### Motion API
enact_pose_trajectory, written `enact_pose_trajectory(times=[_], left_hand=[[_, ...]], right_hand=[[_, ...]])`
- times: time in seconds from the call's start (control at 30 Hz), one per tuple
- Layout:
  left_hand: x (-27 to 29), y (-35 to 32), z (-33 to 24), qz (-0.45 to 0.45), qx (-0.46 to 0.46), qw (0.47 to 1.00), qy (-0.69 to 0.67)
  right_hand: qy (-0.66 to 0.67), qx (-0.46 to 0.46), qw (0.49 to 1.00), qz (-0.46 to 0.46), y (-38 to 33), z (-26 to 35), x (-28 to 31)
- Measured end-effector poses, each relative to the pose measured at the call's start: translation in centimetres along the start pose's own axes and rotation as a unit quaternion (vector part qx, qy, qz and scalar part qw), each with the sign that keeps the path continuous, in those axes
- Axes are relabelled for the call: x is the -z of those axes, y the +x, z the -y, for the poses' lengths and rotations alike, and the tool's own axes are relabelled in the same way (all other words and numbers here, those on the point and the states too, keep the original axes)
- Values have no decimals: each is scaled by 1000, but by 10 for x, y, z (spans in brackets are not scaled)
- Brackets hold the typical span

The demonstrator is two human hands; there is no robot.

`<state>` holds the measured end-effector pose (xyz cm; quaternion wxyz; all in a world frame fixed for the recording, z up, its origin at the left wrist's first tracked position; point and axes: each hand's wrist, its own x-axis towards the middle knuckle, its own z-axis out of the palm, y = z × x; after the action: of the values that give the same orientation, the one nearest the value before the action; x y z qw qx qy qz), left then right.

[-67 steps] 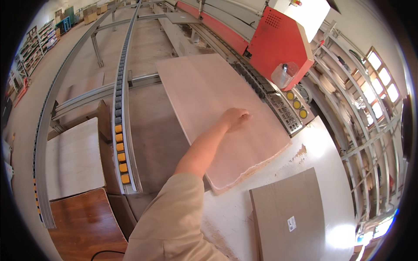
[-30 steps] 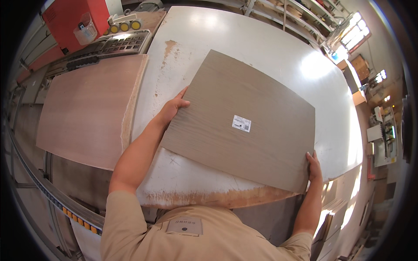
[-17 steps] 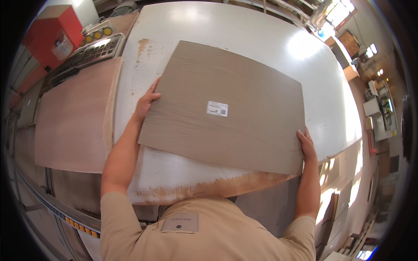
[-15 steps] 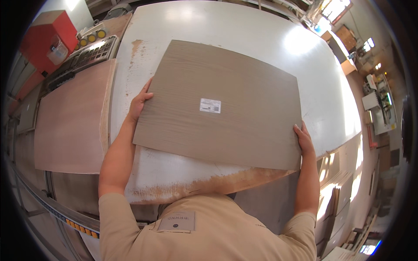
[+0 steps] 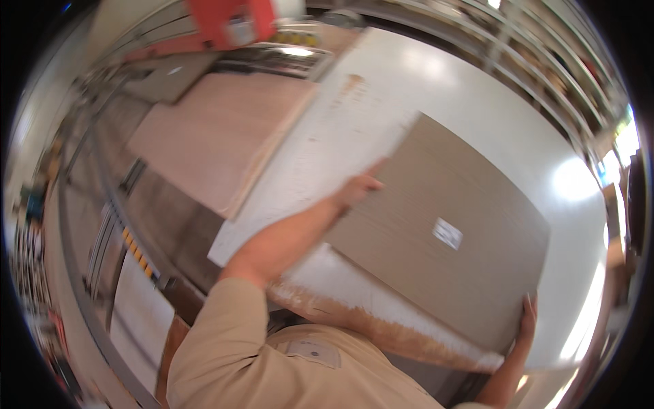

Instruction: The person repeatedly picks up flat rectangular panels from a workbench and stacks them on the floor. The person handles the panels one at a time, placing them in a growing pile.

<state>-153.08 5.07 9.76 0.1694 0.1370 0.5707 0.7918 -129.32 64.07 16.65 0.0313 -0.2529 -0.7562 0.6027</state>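
A flat, grey-brown wood-grain panel point(image 5: 422, 184) lies over the white tabletop point(image 5: 300, 160), with a small white label point(image 5: 447, 234) stuck on its face. My left hand point(image 5: 361, 189) grips the panel's left edge, thumb on top and fingers partly hidden behind the edge. At the near right corner, my right hand point(image 5: 528, 317) holds the opposite edge, its fingers slightly blurred. Whether the panel rests fully on the tabletop or is raised a little, I cannot tell.
Left of the table lies a large pinkish board point(image 5: 225, 129). Beyond it are another grey-brown panel point(image 5: 167, 76) and a red machine housing point(image 5: 231, 20). A metal rail with yellow marks point(image 5: 139, 253) runs along the left. Shelving point(image 5: 504, 44) stands at the far right. The table's near edge is worn brown.
The view has swung to the left, so the table and panel appear farther right and tilted. Both hands have kept their hold on the panel's opposite edges.
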Motion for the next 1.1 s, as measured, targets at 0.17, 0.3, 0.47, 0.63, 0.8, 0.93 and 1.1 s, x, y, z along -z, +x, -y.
enact_pose_trajectory(times=[0.17,0.3,0.47,0.63,0.8,0.93,1.1], left_hand=[[-38,5,1,20,-11,989,-143],[-46,5,-7,33,-62,998,9],[-3,-21,-42,-4,-66,932,357],[160,-66,-141,-337,-140,728,581],[303,-133,-199,-489,86,535,684],[326,-151,-184,-463,106,603,641],[285,-145,-158,-391,84,596,697]], right_hand=[[43,0,999,-9,39,-17,37],[-33,17,999,-26,46,-13,42],[-425,33,896,-124,26,6,43],[-566,115,797,-177,10,46,11],[-486,256,835,-36,22,114,-129],[-190,248,932,184,16,168,-309],[-145,164,900,378,-5,233,-528]])
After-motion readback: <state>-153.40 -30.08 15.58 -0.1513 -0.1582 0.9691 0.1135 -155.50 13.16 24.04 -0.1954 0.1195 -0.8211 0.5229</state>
